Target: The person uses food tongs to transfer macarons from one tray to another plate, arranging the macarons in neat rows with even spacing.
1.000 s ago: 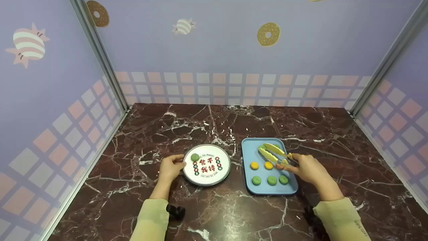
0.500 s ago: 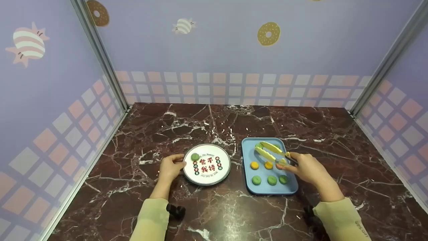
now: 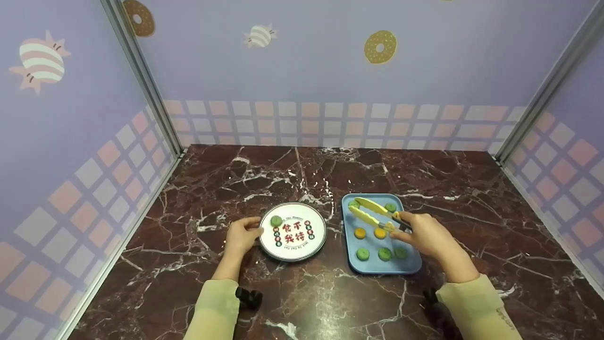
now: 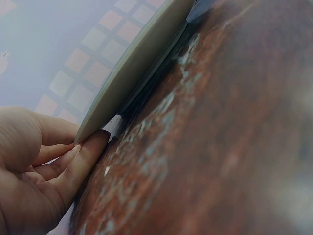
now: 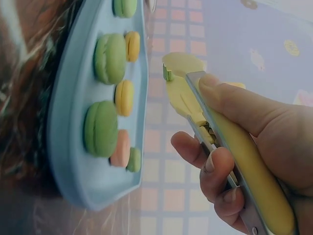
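Observation:
My left hand (image 3: 241,238) pinches the left rim of a round white plate (image 3: 292,258) with red lettering; the left wrist view shows thumb and fingers at the plate's edge (image 4: 137,63). One green macaron (image 3: 275,220) lies on that plate, at its upper left. My right hand (image 3: 427,236) grips yellow-tipped tongs (image 3: 373,205) over the blue tray (image 3: 377,267). At the tongs' tips is a green macaron (image 3: 353,205); in the right wrist view only a green sliver (image 5: 168,74) of it shows between them.
On the tray sit several green macarons (image 3: 363,254), two yellow ones (image 3: 360,233) and a pink one (image 5: 121,149), which tongs and hand cover in the head view. Plate and tray stand side by side on a dark marbled table (image 3: 226,179). Patterned walls (image 3: 302,71) enclose the table.
The tongs have moved left across the tray's far end, and the green macaron at their tips has shifted left with them. My left hand and the plate have stayed in place.

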`<state>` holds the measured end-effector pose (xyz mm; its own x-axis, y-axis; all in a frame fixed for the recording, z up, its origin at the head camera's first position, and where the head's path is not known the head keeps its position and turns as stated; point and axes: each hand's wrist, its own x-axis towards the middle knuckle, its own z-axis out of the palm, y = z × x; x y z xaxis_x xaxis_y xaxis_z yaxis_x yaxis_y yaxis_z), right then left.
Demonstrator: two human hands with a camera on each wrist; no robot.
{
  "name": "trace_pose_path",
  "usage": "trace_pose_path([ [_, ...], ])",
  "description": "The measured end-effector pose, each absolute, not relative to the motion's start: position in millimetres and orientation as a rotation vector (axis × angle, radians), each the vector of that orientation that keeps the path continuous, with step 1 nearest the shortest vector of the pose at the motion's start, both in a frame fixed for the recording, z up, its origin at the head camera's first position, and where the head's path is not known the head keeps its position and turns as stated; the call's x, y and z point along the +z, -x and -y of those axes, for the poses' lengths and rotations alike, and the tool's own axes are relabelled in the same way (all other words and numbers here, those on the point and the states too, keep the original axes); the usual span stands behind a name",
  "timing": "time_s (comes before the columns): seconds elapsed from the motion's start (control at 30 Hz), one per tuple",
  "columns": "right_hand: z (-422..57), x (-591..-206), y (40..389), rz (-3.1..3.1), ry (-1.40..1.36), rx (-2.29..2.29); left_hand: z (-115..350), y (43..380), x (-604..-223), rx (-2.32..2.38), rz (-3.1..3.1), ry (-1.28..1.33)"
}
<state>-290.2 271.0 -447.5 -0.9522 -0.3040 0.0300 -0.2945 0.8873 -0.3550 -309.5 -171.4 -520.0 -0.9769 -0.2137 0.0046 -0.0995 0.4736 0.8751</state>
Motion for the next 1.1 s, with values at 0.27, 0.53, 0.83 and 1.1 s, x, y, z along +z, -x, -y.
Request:
trace_pose_path([
  [0.27,-258.5,-442.4,291.5,-3.017,0.531,-0.581,170.5,309.6,-518.9,-1.536,2.591,-0.267],
  [0.53,-243.0,-441.0,291.0,-3.002,0.611,-0.628,171.5,310.4,-520.3,-1.568,2.580,-0.274],
  [0.83,-222.2,-440.8,292.3,-3.029,0.717,-0.569,171.9,310.2,-520.6,-1.554,2.588,-0.283],
  [1.1,-204.5,-439.3,297.1,-2.999,0.790,-0.583,172.4,310.5,-521.1,-1.569,2.585,-0.283],
])
